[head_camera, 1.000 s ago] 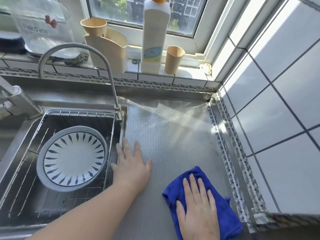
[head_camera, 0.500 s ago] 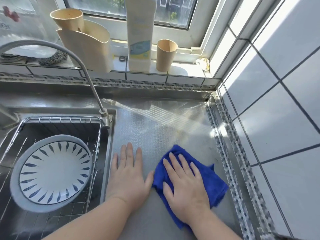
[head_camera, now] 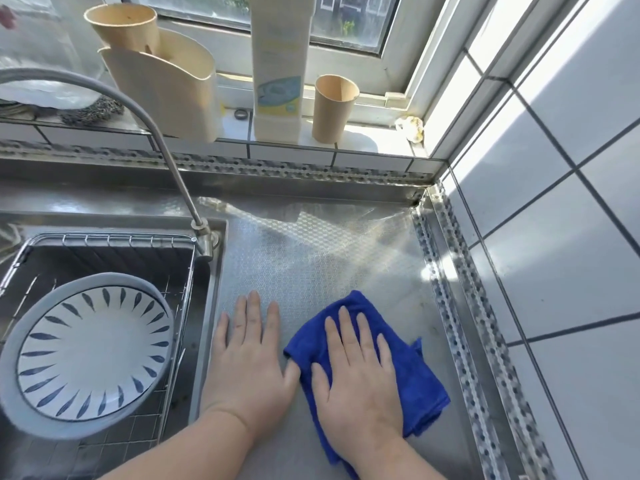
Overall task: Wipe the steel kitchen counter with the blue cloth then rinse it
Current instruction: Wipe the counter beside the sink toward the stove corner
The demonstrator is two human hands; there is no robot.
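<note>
The blue cloth [head_camera: 415,372] lies crumpled on the patterned steel counter [head_camera: 311,258], near its front. My right hand [head_camera: 360,375] presses flat on top of the cloth, fingers spread and pointing toward the window. My left hand [head_camera: 249,355] rests palm-down on the bare counter just left of the cloth, its thumb touching the cloth's edge. The sink [head_camera: 204,306] lies to the left, with the curved tap [head_camera: 162,147] arching over it.
A wire rack [head_camera: 104,239] in the sink holds a white plate with blue dashes [head_camera: 90,351]. On the window sill stand a beige holder [head_camera: 166,88], a white bottle [head_camera: 278,64] and a beige cup [head_camera: 332,109]. White tiled wall [head_camera: 554,237] bounds the counter on the right.
My right hand has slid the cloth from the counter's front edge forward and leftward toward my left hand, then held about there. The left hand has stayed flat on the counter.
</note>
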